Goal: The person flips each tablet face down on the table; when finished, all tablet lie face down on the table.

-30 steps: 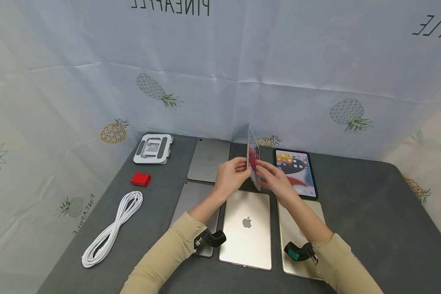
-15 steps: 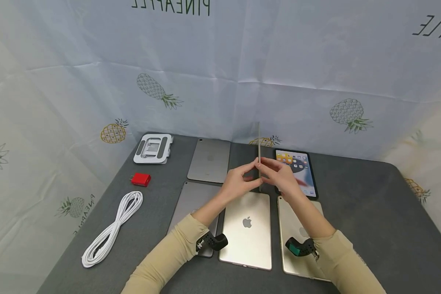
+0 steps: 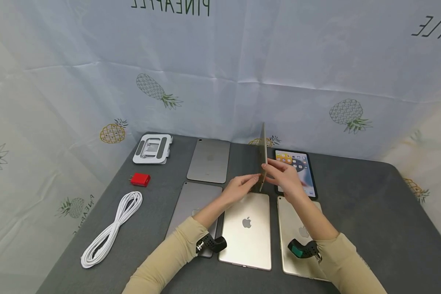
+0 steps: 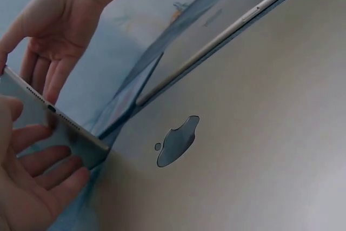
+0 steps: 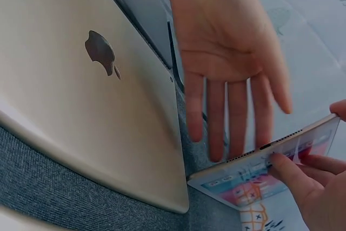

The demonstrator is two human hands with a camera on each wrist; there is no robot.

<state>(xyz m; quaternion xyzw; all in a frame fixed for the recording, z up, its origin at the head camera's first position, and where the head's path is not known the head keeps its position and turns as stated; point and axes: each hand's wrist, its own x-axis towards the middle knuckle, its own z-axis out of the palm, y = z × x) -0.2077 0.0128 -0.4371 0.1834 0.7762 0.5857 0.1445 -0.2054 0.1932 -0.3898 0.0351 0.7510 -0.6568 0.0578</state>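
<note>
A thin tablet (image 3: 264,151) stands on edge behind the middle gold tablet (image 3: 245,241). My right hand (image 3: 284,179) pinches it, thumb on one face and fingers on the other. In the right wrist view, the held tablet's lit screen (image 5: 227,183) faces the right hand. My left hand (image 3: 240,188) is beside the lower end of its opposite face. Its fingers (image 5: 216,117) are straight and the palm shows; in the left wrist view they overlap the tablet's face.
Two grey tablets (image 3: 208,160) lie at left, another gold one (image 3: 292,234) at right. A tablet with lit screen (image 3: 302,173) lies behind it. A white stand (image 3: 153,149), red charger (image 3: 140,179) and coiled white cable (image 3: 112,228) sit far left. A pineapple-print curtain (image 3: 220,81) hangs behind.
The upright tablet has shifted right and turned from showing its screen, through edge-on, to showing its other face. The left hand has loosened from it and lowered; the right hand still holds it.
</note>
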